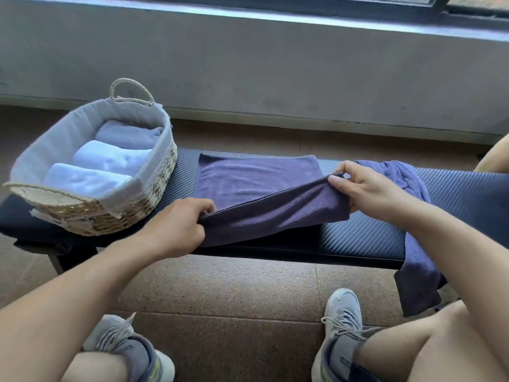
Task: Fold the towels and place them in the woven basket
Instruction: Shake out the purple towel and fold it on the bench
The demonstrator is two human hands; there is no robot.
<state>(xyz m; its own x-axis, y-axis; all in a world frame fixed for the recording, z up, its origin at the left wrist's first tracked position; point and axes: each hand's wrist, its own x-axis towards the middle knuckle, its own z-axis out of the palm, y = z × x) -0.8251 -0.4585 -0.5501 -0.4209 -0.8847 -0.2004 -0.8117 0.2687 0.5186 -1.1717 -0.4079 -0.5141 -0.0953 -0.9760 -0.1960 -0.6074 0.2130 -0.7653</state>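
A dark purple towel (248, 177) lies spread on the black padded bench (366, 238). Its near edge is lifted and partly folded over. My left hand (179, 230) pinches the near left corner of this towel. My right hand (366, 188) pinches the near right corner, raised a little above the bench. The woven basket (154, 183) with a white cloth liner stands on the left end of the bench. Three folded light towels (110, 161) lie side by side inside it. A second purple towel (413, 260) lies crumpled at the right and hangs over the bench's front edge.
A grey concrete wall (275, 73) under a window runs behind the bench. The floor (220, 293) is brown tile. My two grey shoes (341, 326) rest on it in front of the bench, and my knees show at the bottom corners.
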